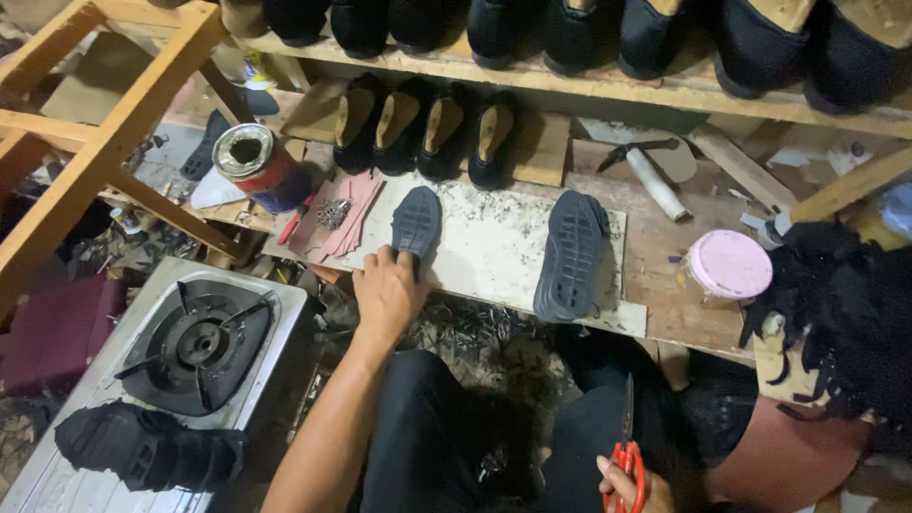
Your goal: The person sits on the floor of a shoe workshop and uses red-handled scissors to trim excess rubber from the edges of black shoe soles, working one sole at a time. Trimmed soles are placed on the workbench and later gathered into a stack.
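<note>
Now the left hand (pixel 388 290) is pressing a black sole (pixel 416 222) flat on the counter (pixel 494 249), steadying it, while the right hand (pixel 635 486) is gripping red-handled scissors (pixel 627 456).

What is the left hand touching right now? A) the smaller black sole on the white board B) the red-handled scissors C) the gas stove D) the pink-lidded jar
A: the left hand rests its fingers on the heel end of the smaller black sole lying on the white board.

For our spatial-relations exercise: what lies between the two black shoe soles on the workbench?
In the head view, only bare speckled white board lies between the small sole, under the left hand, and the larger sole.
</note>
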`<move>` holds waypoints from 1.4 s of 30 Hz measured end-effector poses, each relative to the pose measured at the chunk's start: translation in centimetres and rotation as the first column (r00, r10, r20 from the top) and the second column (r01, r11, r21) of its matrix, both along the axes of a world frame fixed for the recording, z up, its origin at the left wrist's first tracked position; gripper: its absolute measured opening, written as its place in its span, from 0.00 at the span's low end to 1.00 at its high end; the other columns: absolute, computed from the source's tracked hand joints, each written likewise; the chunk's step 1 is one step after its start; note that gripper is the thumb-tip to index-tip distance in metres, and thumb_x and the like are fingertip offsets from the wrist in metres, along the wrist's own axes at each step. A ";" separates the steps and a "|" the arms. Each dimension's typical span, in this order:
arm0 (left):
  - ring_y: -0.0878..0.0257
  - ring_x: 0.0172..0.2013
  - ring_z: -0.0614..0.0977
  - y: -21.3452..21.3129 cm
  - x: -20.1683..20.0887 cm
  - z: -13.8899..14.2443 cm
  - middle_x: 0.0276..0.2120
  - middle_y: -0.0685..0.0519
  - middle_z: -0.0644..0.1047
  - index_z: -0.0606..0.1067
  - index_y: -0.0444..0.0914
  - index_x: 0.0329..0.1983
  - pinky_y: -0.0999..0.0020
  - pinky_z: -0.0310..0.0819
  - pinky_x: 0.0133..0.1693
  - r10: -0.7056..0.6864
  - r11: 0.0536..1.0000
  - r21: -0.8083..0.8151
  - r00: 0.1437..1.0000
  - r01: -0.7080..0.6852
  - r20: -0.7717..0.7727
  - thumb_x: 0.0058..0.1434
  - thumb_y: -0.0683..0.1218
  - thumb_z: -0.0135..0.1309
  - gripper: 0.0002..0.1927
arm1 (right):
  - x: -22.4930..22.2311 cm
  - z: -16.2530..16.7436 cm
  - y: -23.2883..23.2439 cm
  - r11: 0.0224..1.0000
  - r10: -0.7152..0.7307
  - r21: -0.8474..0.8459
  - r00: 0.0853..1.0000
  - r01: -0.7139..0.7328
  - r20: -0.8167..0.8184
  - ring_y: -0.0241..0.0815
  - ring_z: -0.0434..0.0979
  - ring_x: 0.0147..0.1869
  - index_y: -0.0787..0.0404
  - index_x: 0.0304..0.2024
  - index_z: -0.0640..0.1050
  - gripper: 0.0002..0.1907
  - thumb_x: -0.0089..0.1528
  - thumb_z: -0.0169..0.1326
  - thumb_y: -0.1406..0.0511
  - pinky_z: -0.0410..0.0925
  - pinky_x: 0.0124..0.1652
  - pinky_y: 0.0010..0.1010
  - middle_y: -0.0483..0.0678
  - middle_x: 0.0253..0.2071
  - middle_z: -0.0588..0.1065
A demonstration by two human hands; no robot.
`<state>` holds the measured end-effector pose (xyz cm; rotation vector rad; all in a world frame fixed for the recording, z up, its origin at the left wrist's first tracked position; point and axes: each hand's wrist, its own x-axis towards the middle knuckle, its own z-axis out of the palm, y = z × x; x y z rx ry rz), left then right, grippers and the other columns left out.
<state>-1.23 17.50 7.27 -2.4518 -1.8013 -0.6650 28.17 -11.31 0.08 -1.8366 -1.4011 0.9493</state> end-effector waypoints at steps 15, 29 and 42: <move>0.39 0.44 0.82 4.6 -2.7 0.4 0.42 0.37 0.80 0.76 0.37 0.51 0.48 0.76 0.45 0.035 0.975 -0.221 0.981 0.009 0.192 0.49 0.53 0.68 0.28 | -1.3 1.1 2.2 0.889 -0.312 -0.367 0.949 0.273 -0.050 0.33 0.81 0.24 0.58 0.51 0.82 0.20 0.54 0.62 0.65 0.74 0.32 0.27 0.47 0.24 0.80; 0.64 0.35 0.77 -15.3 -1.4 -6.6 0.36 0.48 0.79 0.78 0.26 0.45 0.66 0.73 0.39 0.401 0.311 -0.567 0.435 0.763 0.806 0.63 0.41 0.65 0.13 | -3.9 -0.3 2.6 0.878 -0.397 -0.345 0.907 0.332 -0.137 0.33 0.80 0.25 0.60 0.50 0.82 0.23 0.50 0.68 0.67 0.73 0.32 0.26 0.47 0.23 0.80; 0.58 0.50 0.81 -15.5 0.5 -6.0 0.51 0.50 0.79 0.68 0.38 0.63 0.58 0.77 0.51 0.627 0.652 -0.275 -0.297 0.707 0.720 0.61 0.37 0.53 0.25 | -7.7 -1.1 2.0 0.901 -0.035 -0.433 0.992 -0.022 -0.124 0.31 0.78 0.26 0.58 0.44 0.84 0.23 0.48 0.76 0.62 0.72 0.32 0.26 0.43 0.22 0.78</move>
